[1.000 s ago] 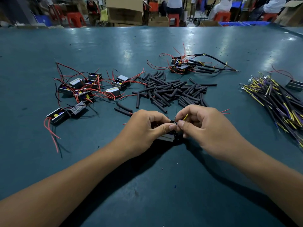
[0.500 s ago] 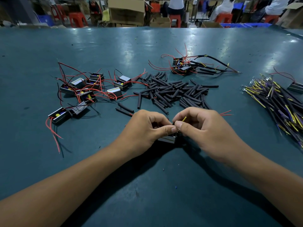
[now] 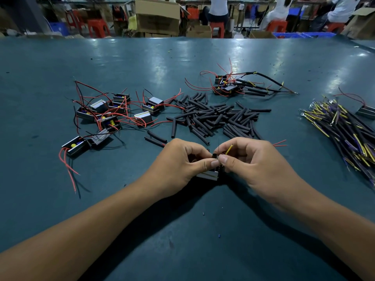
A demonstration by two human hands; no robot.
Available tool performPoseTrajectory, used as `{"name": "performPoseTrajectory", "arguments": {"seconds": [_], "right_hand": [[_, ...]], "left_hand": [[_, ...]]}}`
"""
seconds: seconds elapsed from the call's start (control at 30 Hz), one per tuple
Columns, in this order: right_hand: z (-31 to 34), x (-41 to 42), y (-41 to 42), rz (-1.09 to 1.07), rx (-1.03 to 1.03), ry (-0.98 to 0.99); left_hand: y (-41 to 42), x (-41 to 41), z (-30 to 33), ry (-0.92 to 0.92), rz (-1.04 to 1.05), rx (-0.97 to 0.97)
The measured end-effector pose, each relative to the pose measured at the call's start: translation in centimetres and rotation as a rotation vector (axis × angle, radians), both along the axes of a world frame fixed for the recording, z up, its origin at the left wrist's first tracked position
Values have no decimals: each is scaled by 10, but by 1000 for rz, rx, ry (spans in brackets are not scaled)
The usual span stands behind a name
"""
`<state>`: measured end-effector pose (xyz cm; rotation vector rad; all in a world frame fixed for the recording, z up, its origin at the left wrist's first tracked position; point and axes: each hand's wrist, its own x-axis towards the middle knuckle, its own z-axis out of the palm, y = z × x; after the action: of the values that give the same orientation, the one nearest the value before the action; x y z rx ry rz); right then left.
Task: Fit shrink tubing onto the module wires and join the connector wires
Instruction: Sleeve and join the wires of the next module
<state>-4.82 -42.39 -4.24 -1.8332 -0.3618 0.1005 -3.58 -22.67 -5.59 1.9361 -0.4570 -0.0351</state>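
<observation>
Brown cardboard boxes (image 3: 157, 16) stand beyond the far edge of the tabletop; what they hold cannot be seen. Red plastic stools (image 3: 98, 27) and seated people fill the room behind them. The dark teal tabletop (image 3: 142, 63) carries a cluster of small grey box-shaped modules with red and black wires (image 3: 113, 112) at left, a loose heap of short black shrink tubing pieces (image 3: 215, 118) in the middle, a few joined modules with sleeved wires (image 3: 233, 87) farther back, and a bundle of black, yellow and purple connector wires (image 3: 345, 128) at right. Near the front edge, the left hand (image 3: 180, 163) and right hand (image 3: 251, 161) meet thumb to thumb, each grip narrow, pinching a black tube piece (image 3: 214, 155) over thin wires. A yellow wire end (image 3: 229, 149) sticks up from the right fingers. One grey module (image 3: 208, 175) lies on the tabletop just under both hands.
</observation>
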Motion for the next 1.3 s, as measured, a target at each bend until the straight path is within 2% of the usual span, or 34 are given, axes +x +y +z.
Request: {"name": "performPoseTrajectory", "arguments": {"seconds": [0.47, 1.3], "right_hand": [[-2, -2, 2, -75, -77, -179], [2, -3, 1, -127, -143, -263]], "left_hand": [[0, -3, 1, -30, 47, 63], [-2, -2, -1, -109, 52, 90]]}}
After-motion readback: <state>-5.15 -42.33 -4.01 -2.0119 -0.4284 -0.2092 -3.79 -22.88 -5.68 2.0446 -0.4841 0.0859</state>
